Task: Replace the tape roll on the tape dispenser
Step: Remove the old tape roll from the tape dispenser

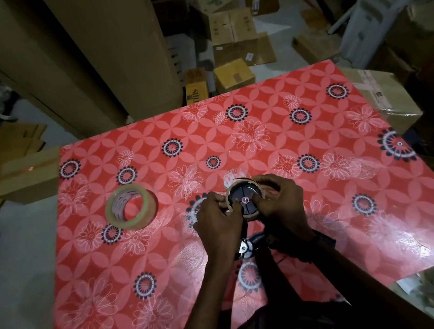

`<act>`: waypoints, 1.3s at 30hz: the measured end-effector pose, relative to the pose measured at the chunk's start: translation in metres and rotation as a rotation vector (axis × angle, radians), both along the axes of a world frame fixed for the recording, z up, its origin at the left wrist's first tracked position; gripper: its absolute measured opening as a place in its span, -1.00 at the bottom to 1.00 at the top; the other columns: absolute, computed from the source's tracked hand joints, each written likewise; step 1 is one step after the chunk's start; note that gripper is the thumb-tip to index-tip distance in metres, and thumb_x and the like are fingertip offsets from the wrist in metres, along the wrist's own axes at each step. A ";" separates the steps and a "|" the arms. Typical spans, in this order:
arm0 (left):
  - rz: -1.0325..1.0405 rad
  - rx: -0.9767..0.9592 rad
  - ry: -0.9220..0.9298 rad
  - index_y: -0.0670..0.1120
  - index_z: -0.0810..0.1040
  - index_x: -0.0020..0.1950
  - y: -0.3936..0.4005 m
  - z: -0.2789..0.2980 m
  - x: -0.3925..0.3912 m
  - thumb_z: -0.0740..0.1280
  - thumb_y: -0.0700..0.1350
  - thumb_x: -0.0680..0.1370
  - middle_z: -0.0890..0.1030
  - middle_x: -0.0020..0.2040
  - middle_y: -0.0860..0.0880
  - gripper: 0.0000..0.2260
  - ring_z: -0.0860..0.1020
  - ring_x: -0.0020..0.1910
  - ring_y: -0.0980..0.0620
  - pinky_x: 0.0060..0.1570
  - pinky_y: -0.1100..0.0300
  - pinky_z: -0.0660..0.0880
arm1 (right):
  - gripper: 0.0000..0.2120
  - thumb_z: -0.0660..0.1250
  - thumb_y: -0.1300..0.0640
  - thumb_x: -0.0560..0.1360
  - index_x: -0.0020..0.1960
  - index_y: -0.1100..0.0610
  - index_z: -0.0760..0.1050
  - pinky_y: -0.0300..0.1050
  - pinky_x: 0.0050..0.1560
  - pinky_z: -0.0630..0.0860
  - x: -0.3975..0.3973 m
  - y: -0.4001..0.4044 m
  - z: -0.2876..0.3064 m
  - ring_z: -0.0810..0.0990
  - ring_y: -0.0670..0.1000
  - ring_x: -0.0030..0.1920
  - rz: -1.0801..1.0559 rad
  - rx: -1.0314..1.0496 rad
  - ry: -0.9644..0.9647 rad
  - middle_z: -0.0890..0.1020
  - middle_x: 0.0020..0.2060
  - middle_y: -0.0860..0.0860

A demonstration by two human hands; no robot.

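Observation:
A black tape dispenser (244,201) is held above the red flowered table (323,206), its round spool hub facing me with a brown cardboard core (235,183) around it. My left hand (216,218) pinches the core's left edge. My right hand (282,200) grips the hub and core from the right. The dispenser's handle (247,247) shows dimly below my hands. A full roll of clear tape (131,208) lies flat on the table, left of my hands and apart from them.
Tall cardboard sheets (76,58) lean behind the table's far left. Several cardboard boxes (234,40) stand on the floor beyond the far edge. Another box (387,99) sits off the table's right corner, and flattened cardboard (22,173) lies at the left.

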State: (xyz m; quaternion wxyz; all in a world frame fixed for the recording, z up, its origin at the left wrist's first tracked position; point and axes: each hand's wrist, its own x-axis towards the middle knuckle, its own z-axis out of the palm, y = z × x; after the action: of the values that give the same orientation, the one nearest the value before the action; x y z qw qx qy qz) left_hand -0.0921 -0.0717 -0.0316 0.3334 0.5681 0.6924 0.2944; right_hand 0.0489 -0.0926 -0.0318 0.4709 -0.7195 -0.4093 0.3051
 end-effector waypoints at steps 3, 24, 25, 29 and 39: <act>-0.034 0.021 -0.015 0.06 0.54 -0.07 0.004 0.001 0.000 0.46 0.05 0.51 0.61 -0.18 0.12 -0.86 0.60 -0.15 0.09 -0.02 -0.14 0.60 | -0.72 0.53 0.31 0.42 0.12 0.12 0.74 -0.51 -0.06 0.54 -0.003 -0.002 -0.001 0.70 -0.36 -0.09 -0.012 0.002 -0.025 0.77 -0.09 -0.12; -0.125 0.021 -0.028 0.00 0.81 -0.05 0.039 0.009 -0.001 0.60 -0.05 0.46 0.78 -0.20 0.05 -0.90 0.71 -0.24 0.08 -0.13 0.14 0.64 | -0.73 0.53 0.33 0.38 0.06 0.14 0.76 -0.36 -0.13 0.65 -0.004 0.010 0.002 0.73 -0.19 -0.14 -0.073 -0.047 -0.021 0.76 -0.15 -0.07; -0.114 0.024 -0.019 0.00 0.81 -0.05 0.038 0.011 0.000 0.60 -0.05 0.45 0.78 -0.19 0.05 -0.90 0.70 -0.24 0.07 -0.15 0.16 0.62 | -0.73 0.54 0.32 0.37 0.05 0.12 0.76 -0.34 -0.13 0.67 -0.004 0.010 0.003 0.74 -0.18 -0.14 -0.076 -0.046 -0.015 0.76 -0.15 -0.09; -0.094 0.003 0.024 0.00 0.80 -0.04 0.037 0.017 0.005 0.60 -0.06 0.46 0.78 -0.16 0.06 -0.89 0.64 -0.27 0.12 -0.29 0.40 0.40 | -0.72 0.57 0.27 0.35 0.04 0.07 0.76 -0.20 -0.08 0.73 -0.003 0.010 0.003 0.75 -0.16 -0.13 -0.083 -0.041 -0.009 0.77 -0.14 -0.11; -0.214 -0.011 -0.194 0.05 0.68 0.21 0.008 0.020 -0.018 0.55 -0.06 0.52 0.69 0.00 0.26 -0.73 0.64 -0.01 0.37 -0.02 0.43 0.52 | -0.61 0.62 0.23 0.46 0.27 0.11 0.69 -0.40 -0.02 0.62 0.017 -0.017 0.008 0.76 -0.14 0.03 0.023 0.048 0.188 0.76 0.11 -0.09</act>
State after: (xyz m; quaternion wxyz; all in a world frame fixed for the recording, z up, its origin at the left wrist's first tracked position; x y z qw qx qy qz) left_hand -0.1103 -0.0640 -0.0118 0.4313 0.6056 0.5940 0.3072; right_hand 0.0659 -0.1097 -0.0238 0.5206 -0.6715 -0.3788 0.3667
